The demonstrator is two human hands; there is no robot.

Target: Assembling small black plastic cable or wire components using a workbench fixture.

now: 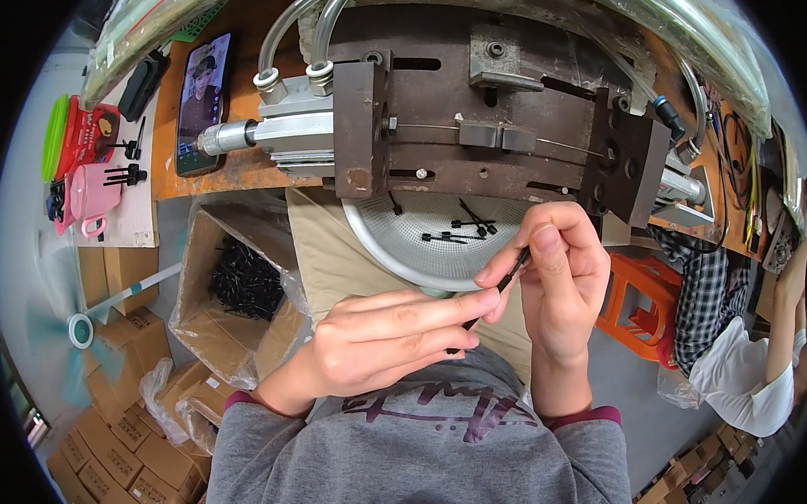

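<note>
Over my lap, my right hand [558, 266] pinches a thin black rod-like part [507, 280] between thumb and fingers. The part slants down to the left, and my left hand [396, 333] closes its fingers on the lower end. A small black tip also shows below the left fingers; whether it belongs to the same part I cannot tell. Just beyond my hands, a white perforated basin [377, 247] holds several similar black parts [472, 222]. Behind the basin stands a dark metal fixture [433, 166] with two small grey blocks [496, 135] at its middle.
Silver cylinders [297, 128] with clear hoses flank the fixture. A phone [202, 103] leans at its left. An open box [242, 286] of black parts stands at lower left, near a fan [81, 330]. At right are an orange stool [637, 305] and another person's white sleeve [741, 379].
</note>
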